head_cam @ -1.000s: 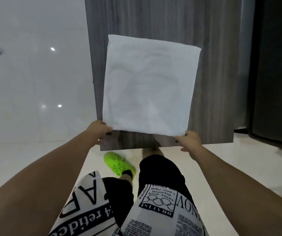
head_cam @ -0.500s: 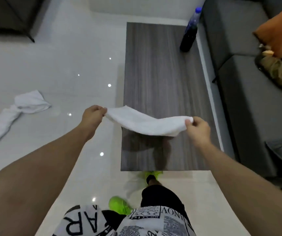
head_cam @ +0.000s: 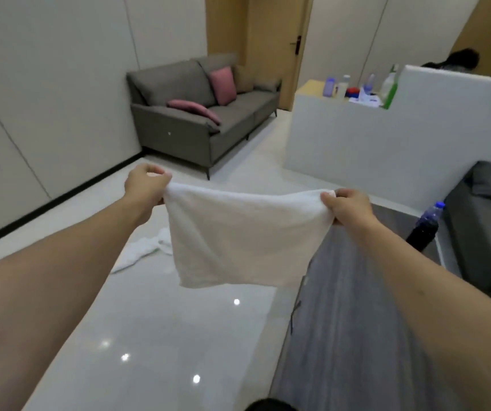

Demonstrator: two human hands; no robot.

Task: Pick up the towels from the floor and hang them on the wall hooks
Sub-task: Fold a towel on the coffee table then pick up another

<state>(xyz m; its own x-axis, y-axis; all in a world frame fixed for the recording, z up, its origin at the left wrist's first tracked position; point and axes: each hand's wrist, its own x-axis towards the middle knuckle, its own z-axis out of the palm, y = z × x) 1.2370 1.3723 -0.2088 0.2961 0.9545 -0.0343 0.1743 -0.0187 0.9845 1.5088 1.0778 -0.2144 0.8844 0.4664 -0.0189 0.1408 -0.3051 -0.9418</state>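
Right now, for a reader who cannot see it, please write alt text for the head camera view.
Both hands, left hand and right hand, pinch the top corners of a white towel held spread in the air. A second towel lies crumpled on the glossy floor, with a grey sofa behind.

I'm in a home living room: grey sofa [head_cam: 205, 114] with pink cushions [head_cam: 223, 86] against a panelled wall, glossy white tiled floor [head_cam: 155, 336], wood-grain coffee table [head_cam: 354, 336] with a bottle [head_cam: 425, 225] on it, second dark sofa [head_cam: 487, 221] right, wooden door [head_cam: 279, 48] behind, white counter [head_cam: 386, 137] cluttered with bottles.
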